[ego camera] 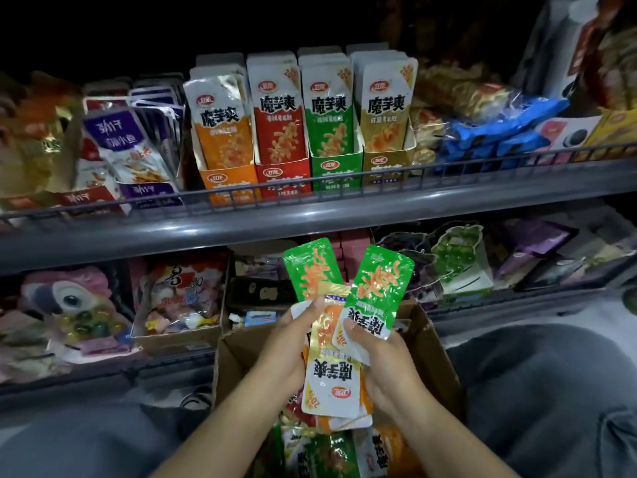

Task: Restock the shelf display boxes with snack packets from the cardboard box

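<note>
My left hand grips a fanned stack of snack packets: a green packet on top, gold and orange packets below it. My right hand pinches the lower end of another green packet beside that stack. Both hands hover over the open cardboard box, which holds more packets. On the upper shelf stand the orange display box, red display box, green display box and gold display box, each with upright packets.
A grey shelf rail with a wire guard runs in front of the display boxes. Purple and red fish-snack boxes stand at the left, blue biscuit packs at the right. The lower shelf holds jelly toys and candy boxes. My knees flank the cardboard box.
</note>
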{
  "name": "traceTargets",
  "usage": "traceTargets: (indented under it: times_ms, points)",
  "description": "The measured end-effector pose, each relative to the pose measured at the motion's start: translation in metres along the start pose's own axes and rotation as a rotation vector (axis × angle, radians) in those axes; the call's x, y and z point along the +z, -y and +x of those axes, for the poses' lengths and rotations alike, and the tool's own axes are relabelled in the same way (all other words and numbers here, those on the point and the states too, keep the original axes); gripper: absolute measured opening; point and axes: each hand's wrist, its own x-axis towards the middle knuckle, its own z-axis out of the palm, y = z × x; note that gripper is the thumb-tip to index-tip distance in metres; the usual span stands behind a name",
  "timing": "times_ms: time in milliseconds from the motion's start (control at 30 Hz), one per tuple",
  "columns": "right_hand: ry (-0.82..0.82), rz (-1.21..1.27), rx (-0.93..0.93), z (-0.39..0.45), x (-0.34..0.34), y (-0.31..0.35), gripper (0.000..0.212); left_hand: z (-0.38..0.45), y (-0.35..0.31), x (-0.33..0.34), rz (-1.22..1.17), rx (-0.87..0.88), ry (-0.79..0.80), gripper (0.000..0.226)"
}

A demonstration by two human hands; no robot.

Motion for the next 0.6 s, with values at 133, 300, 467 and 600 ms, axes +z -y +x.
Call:
traceTargets:
  times_ms: [133,300,467,600]
  points:
    - [0.012,0.115,-0.010,-0.001,0.001,0.009,0.021,-0.003,-0.001,-0.004,0.173,-0.045,0.137,0.048]
    - [-0.012,0.069,-0.008,0.003,-0.002,0.017,0.047,-0.007,0.000,-0.009,0.366,0.030,0.183,0.035]
    - [0.017,0.006,0.056,0.010,-0.011,0.039,0.036,-0.011,-0.012,-0.024,0.729,0.028,0.328,0.050]
    - [-0.064,0.016,0.042,0.011,-0.015,0.044,0.028,-0.013,-0.015,-0.029,0.787,-0.015,0.372,0.053]
